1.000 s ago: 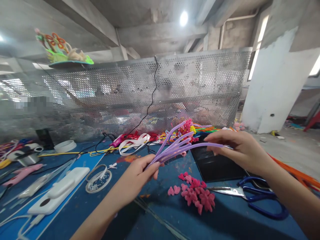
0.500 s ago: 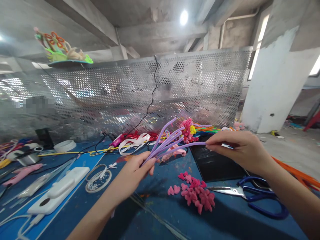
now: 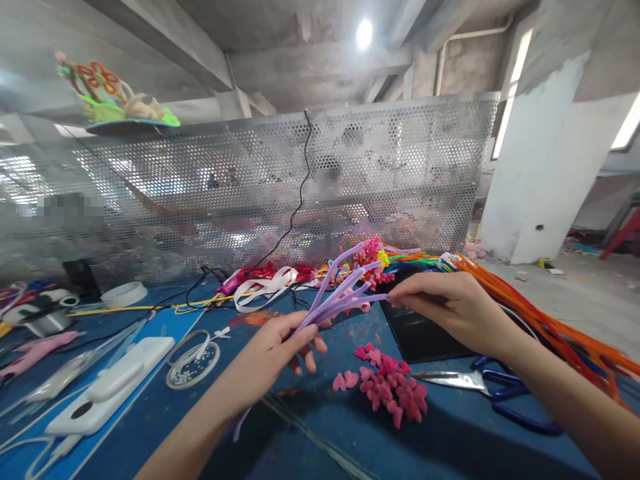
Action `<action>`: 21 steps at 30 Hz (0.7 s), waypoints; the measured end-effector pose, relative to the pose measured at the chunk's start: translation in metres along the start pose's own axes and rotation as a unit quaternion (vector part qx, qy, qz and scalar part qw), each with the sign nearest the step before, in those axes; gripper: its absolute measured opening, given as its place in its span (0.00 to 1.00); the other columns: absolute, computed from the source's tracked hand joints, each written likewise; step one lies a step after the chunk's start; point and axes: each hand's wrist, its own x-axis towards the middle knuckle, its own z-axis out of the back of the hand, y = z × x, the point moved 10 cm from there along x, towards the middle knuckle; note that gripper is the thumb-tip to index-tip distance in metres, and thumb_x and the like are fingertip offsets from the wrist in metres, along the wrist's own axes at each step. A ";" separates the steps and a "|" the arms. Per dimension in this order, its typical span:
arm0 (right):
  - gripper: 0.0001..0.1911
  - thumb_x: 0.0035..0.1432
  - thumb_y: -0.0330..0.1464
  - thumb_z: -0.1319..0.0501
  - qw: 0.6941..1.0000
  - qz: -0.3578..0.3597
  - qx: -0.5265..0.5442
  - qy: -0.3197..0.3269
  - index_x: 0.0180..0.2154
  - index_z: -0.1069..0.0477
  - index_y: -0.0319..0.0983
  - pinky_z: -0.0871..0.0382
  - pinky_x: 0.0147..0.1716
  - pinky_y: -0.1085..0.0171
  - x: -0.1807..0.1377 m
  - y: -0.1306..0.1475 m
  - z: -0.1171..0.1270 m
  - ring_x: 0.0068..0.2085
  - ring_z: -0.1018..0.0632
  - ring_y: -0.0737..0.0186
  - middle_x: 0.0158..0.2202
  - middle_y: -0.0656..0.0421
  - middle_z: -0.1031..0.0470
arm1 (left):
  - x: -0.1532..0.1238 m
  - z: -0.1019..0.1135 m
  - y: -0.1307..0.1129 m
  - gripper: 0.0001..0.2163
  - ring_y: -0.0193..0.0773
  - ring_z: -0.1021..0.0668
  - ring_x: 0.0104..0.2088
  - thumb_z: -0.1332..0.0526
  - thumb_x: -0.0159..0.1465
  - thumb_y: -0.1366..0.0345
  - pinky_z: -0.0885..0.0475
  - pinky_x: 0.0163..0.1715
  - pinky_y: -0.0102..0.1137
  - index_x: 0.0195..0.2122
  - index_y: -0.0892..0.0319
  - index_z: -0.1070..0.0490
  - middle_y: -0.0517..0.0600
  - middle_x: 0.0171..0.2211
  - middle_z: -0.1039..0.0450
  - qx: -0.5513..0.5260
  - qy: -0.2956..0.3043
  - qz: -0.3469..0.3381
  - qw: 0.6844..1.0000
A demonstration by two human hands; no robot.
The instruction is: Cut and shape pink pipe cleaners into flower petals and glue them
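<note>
My left hand (image 3: 287, 343) is closed around a bundle of purple pipe cleaners (image 3: 345, 289), whose upper ends fan out to the right. One lower end hangs below my left wrist. My right hand (image 3: 445, 307) pinches the tip of one purple pipe cleaner between thumb and fingers. On the blue table (image 3: 300, 427) below lies a pile of small pink fuzzy hearts (image 3: 393, 387). Scissors with blue handles (image 3: 473, 381) lie just right of the pile, partly under my right forearm. Behind the bundle is a cluster of pink fuzzy flowers (image 3: 371, 257) with a yellow one.
Left on the table are a white power strip (image 3: 113, 387), a round dish of white beads (image 3: 193, 367) and a pink glue gun (image 3: 40, 350). White ribbon (image 3: 265, 290) lies at the back. Orange pipe cleaners (image 3: 540, 307) spread right, beside a black tray (image 3: 425, 333). A perforated metal screen (image 3: 240, 193) stands behind.
My right hand has moved left and slightly down with the pipe cleaner's tip, closer to the bundle. My left hand's fingers have loosened somewhat, and the bundle has shifted slightly right.
</note>
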 end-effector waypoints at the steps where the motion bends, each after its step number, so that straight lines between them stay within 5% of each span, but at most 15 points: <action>1: 0.09 0.58 0.34 0.46 1.000 0.000 0.002 0.003 0.37 0.28 0.41 0.30 0.34 0.67 0.000 0.001 -0.002 0.35 0.24 0.65 0.33 0.59 0.24 | 0.000 -0.001 -0.001 0.13 0.31 0.28 0.25 0.49 0.61 0.57 0.35 0.24 0.26 0.33 0.62 0.33 0.51 0.30 0.29 0.002 0.003 -0.004 1.000; 13: 0.12 0.57 0.31 0.45 0.999 -0.037 0.005 0.019 0.44 0.39 0.41 0.29 0.35 0.66 -0.006 -0.003 -0.022 0.37 0.23 0.64 0.35 0.59 0.24 | -0.005 -0.010 -0.001 0.15 0.32 0.28 0.26 0.49 0.61 0.57 0.35 0.24 0.27 0.44 0.58 0.34 0.50 0.33 0.28 -0.028 0.022 -0.001 0.999; 21: 0.13 0.61 0.27 0.52 0.980 0.083 -0.167 0.066 0.41 0.31 0.40 0.31 0.36 0.64 -0.008 0.016 -0.028 0.37 0.25 0.63 0.37 0.57 0.25 | -0.003 0.000 -0.005 0.15 0.31 0.28 0.25 0.49 0.61 0.58 0.34 0.27 0.28 0.45 0.60 0.34 0.49 0.32 0.29 -0.037 0.004 -0.020 0.999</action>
